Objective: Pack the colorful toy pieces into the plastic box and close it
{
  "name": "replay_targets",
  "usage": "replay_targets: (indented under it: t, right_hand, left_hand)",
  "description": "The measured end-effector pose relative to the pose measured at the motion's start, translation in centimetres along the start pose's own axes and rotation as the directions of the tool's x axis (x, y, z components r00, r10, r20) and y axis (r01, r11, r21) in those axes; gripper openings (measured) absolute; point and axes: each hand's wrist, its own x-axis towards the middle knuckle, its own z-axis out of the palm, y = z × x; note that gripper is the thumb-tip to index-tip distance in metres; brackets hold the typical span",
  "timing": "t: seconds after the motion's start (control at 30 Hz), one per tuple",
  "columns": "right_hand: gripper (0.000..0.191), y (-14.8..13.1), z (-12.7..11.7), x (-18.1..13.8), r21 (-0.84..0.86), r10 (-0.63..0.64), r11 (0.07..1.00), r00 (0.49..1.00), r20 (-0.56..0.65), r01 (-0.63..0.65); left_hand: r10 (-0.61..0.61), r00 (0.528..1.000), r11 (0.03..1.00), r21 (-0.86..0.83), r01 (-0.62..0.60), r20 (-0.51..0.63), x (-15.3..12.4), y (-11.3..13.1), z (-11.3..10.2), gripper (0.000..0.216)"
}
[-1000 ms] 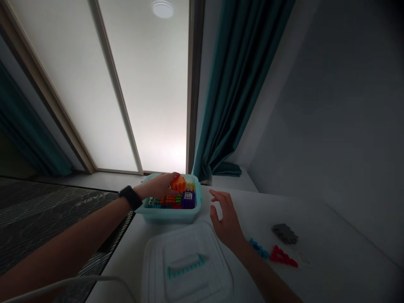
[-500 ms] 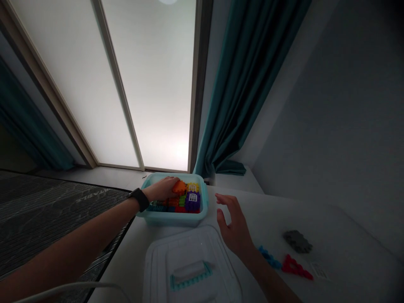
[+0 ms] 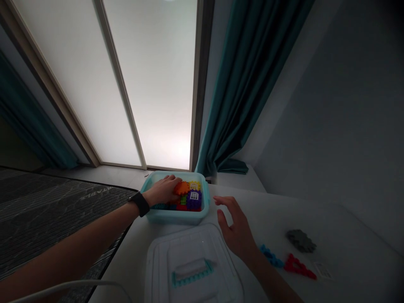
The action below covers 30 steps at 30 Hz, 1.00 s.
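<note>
My left hand (image 3: 164,190), with a dark watch on its wrist, reaches into a light blue tub (image 3: 176,215) full of coloured toy blocks. Its fingers curl on an orange block (image 3: 182,187) lying on top of the pile, beside a purple block (image 3: 194,198) and a yellow one (image 3: 195,184). My right hand (image 3: 235,227) hovers above the white table just right of the tub, fingers spread and holding nothing.
The tub's white lid (image 3: 192,269) with a teal handle lies in front of me. A blue piece (image 3: 271,257), a red triangular piece (image 3: 296,266) and a grey piece (image 3: 300,240) lie on the table (image 3: 347,261) at right. Teal curtain (image 3: 249,84) and window behind.
My left hand has lowered the orange block from above the tub down onto the pile. My right hand has stayed beside the tub. The view has shifted slightly.
</note>
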Motion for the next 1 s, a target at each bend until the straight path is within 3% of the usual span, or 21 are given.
replay_targets:
  t: [0.43, 0.77, 1.0]
  right_hand:
    - [0.031, -0.1, -0.4, 0.1, 0.014, 0.011, 1.000, 1.000, 0.014, -0.011]
    - [0.032, 0.1, -0.5, 0.0, 0.017, -0.002, 1.000, 1.000, 0.011, 0.002]
    - [0.032, 0.0, -0.4, 0.0, 0.013, 0.000, 1.000, 1.000, 0.021, 0.000]
  left_hand:
    - [-0.009, 0.998, 0.998, -0.063, 0.005, -0.062, 0.1, 0.6, 0.0, 0.045]
    - [-0.058, 0.996, 0.981, -0.191, 0.044, -0.071, 0.0, -1.0, 0.0, 0.056]
    - [-0.081, 0.992, 0.975, -0.215, 0.059, -0.095, 0.4, -0.6, 0.4, 0.042]
